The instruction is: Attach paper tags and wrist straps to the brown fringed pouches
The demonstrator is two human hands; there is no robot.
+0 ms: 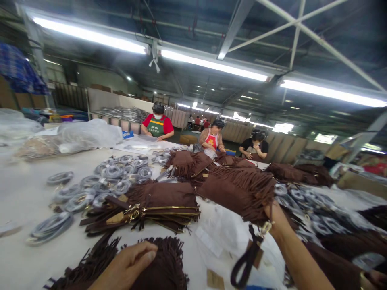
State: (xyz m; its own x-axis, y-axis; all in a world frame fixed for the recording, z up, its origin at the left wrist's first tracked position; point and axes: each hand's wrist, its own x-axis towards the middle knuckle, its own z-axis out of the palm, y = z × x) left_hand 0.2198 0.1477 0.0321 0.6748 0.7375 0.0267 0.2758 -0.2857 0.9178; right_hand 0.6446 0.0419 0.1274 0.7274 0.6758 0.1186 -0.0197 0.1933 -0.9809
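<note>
My right hand point(269, 209) grips a dark brown fringed pouch point(226, 191) by its right end, tilted above the table. The fringe covers most of those fingers. From this end a brown wrist strap point(248, 257) hangs on a gold clasp, with a tan tag beside it. At the bottom my left hand point(131, 262) rests over another fringed pouch point(166, 262), its fingers loosely bent and not visibly gripping it. Between the hands and the far side lies a stack of brown pouches point(169, 197) with gold zips, their straps pointing left.
Coiled straps in clear wrap point(115, 173) cover the table's left middle; more wrapped coils point(314, 209) lie at right. Clear plastic bags point(90, 135) sit at the far left. Brown pouches point(187, 161) are piled farther back. Several co-workers, one in a green apron point(159, 125), work across the table.
</note>
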